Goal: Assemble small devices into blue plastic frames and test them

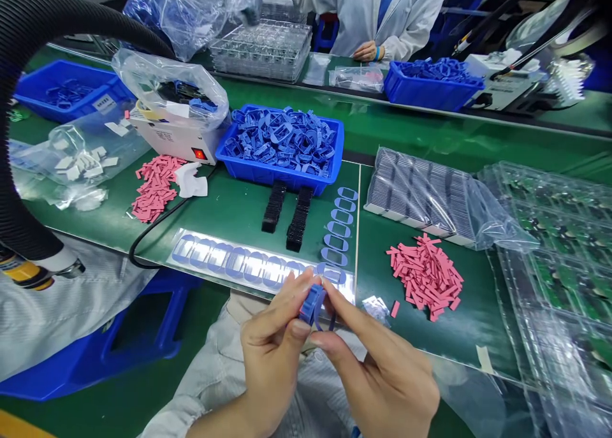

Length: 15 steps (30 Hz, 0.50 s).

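A small blue plastic frame [310, 303] is pinched between the thumb and fingers of my left hand [270, 349], over the table's front edge. My right hand [382, 368] grips a thin blue oval ring [319, 320] at the frame's right side; whether the two are stuck together I cannot tell. Just beyond my fingers lies a clear backing sheet [174, 254] with a row of blue oval rings [235, 262]. More blue oval rings [340, 215] run in a column away from me. Behind them sits a blue bin [282, 178] heaped with blue plastic frames [282, 135].
Pink strips lie in a right pile [425, 275] and a left pile [155, 186]. Two rows of black parts [299, 221] stand before the bin. Wrapped grey blocks [421, 192] and clear trays [564, 285] are right. A black hose [71, 20] arches left. A co-worker's hand [367, 51] rests opposite.
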Each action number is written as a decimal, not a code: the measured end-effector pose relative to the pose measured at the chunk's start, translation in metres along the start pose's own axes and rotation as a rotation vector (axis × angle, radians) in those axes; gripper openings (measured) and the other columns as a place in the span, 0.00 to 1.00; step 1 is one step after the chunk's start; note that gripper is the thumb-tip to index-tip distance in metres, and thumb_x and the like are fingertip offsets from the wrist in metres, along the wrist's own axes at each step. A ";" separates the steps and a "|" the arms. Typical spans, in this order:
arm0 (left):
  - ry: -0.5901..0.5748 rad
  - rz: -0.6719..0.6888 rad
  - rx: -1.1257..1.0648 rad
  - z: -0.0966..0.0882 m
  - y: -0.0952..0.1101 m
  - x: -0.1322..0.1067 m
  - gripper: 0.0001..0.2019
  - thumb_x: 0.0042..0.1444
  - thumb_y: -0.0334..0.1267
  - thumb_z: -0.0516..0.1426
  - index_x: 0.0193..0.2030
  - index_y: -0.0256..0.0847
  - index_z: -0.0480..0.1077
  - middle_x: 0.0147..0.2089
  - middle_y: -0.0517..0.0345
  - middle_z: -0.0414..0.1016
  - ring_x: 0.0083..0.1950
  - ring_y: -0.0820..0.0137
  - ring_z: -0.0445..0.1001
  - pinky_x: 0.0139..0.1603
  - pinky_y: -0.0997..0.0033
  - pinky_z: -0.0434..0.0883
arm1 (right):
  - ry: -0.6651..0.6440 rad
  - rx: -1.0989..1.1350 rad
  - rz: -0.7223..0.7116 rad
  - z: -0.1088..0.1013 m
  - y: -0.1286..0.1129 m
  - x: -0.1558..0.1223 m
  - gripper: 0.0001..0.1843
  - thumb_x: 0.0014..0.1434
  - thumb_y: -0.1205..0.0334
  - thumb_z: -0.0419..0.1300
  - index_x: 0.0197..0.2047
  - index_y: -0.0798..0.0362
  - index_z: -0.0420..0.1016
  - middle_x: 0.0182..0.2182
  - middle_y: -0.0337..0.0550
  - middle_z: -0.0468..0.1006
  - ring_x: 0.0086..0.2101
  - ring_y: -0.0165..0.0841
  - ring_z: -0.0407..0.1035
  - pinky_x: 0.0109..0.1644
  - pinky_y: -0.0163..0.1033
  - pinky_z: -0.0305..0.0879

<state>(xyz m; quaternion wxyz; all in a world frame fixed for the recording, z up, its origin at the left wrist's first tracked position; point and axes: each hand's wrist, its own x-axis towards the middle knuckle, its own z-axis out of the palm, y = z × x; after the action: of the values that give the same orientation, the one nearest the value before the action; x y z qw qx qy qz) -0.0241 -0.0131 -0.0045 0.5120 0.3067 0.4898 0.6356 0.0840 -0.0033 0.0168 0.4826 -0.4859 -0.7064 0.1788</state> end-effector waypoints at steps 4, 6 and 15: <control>-0.036 0.186 0.085 0.004 -0.002 0.001 0.12 0.53 0.46 0.60 0.43 0.52 0.77 0.46 0.57 0.81 0.53 0.57 0.75 0.62 0.51 0.64 | 0.032 -0.012 0.014 -0.002 -0.001 0.001 0.24 0.59 0.60 0.61 0.58 0.43 0.66 0.40 0.40 0.81 0.34 0.36 0.78 0.37 0.37 0.78; -0.056 0.258 0.111 0.005 -0.003 0.002 0.11 0.54 0.46 0.59 0.44 0.53 0.77 0.46 0.60 0.81 0.52 0.61 0.76 0.61 0.56 0.67 | 0.026 -0.001 0.016 -0.002 -0.002 0.002 0.25 0.59 0.61 0.61 0.59 0.41 0.65 0.41 0.38 0.81 0.35 0.37 0.78 0.37 0.37 0.78; -0.098 0.381 0.061 0.004 -0.008 0.003 0.11 0.56 0.42 0.59 0.47 0.55 0.75 0.48 0.65 0.80 0.52 0.66 0.76 0.56 0.63 0.72 | 0.025 0.076 0.024 0.000 0.000 0.000 0.26 0.58 0.61 0.62 0.59 0.39 0.64 0.43 0.35 0.80 0.37 0.36 0.78 0.40 0.36 0.78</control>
<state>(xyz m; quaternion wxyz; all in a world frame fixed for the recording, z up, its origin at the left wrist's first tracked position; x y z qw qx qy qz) -0.0188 -0.0086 -0.0108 0.3960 0.4398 0.4163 0.6902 0.0842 -0.0039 0.0172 0.5074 -0.4776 -0.6873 0.2052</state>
